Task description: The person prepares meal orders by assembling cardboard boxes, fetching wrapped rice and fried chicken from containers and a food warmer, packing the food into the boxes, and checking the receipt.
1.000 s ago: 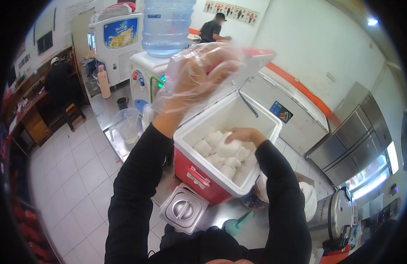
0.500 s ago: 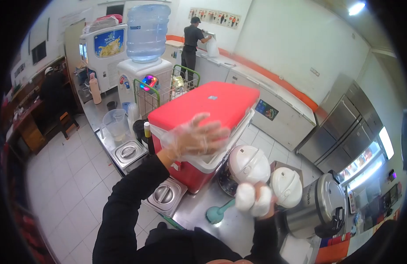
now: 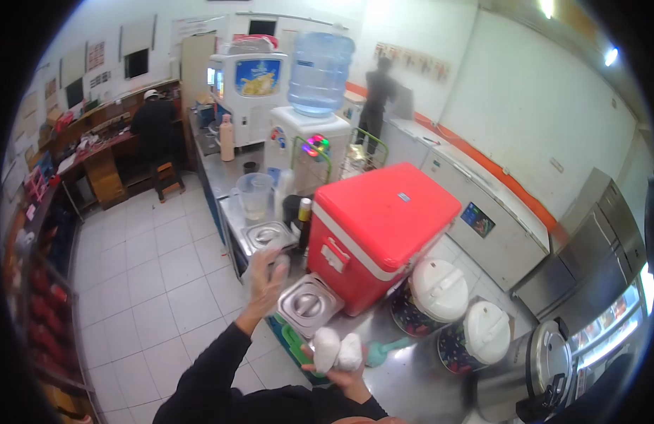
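My right hand (image 3: 352, 378) holds two white wrapped bundles (image 3: 338, 350) low in the view, over the near edge of the steel counter (image 3: 405, 381). My left hand (image 3: 265, 286), in a clear plastic glove, is raised with its fingers apart and nothing in it. It is left of a lidded steel container (image 3: 311, 305). Beyond both hands stands the red cooler box (image 3: 383, 219), its lid down. A teal scoop (image 3: 387, 351) lies just right of the bundles.
Two white-lidded pots (image 3: 438, 290) and a large steel cooker (image 3: 528, 374) stand to the right. Behind are a water dispenser (image 3: 309, 134), a measuring jug (image 3: 254, 196) and a dark bottle (image 3: 303, 222). One person (image 3: 376, 102) stands by the freezers; another person (image 3: 155, 131) is at a desk.
The cooler, first open, is now closed. My right hand has come out of it with two bundles and moved left toward my body. My left hand has left the lid and moved down and left.
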Demonstrator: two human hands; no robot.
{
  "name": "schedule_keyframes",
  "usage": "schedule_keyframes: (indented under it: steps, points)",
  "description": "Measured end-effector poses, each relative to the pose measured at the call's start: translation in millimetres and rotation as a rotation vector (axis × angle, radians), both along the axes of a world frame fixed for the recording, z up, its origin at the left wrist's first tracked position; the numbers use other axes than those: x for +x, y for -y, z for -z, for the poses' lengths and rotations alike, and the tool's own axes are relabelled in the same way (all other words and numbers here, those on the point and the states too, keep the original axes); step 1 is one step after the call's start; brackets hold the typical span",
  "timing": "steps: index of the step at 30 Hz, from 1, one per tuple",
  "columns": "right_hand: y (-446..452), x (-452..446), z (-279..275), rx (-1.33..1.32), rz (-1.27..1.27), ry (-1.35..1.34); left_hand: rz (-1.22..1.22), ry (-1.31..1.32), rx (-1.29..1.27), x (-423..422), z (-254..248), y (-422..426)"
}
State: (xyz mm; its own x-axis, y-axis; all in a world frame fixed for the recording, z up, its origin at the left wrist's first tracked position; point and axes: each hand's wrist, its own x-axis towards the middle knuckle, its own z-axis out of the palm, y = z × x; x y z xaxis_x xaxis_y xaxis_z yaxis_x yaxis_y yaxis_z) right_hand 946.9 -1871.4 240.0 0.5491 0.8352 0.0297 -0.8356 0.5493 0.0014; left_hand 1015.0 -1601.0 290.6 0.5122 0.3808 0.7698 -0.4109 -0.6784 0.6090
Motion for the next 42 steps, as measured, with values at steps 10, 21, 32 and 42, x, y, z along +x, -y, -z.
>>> schedule_keyframes:
  steps: [10,21,32,42]
  points:
    - [-331,-99,23,-0.127,-0.781,-0.002,-0.802,-0.338,-0.456,-390,153,-270]
    - [-630,-220,44,-0.318,-1.014,0.033,-1.264,-0.071,-0.579,-565,165,-442]
    - [-899,-168,82,-0.479,-0.966,0.338,-0.998,-0.915,-0.152,-630,411,-667]
    - [-1223,-375,33,-0.223,-1.696,0.622,-0.795,-1.875,-0.729,-812,381,-524]
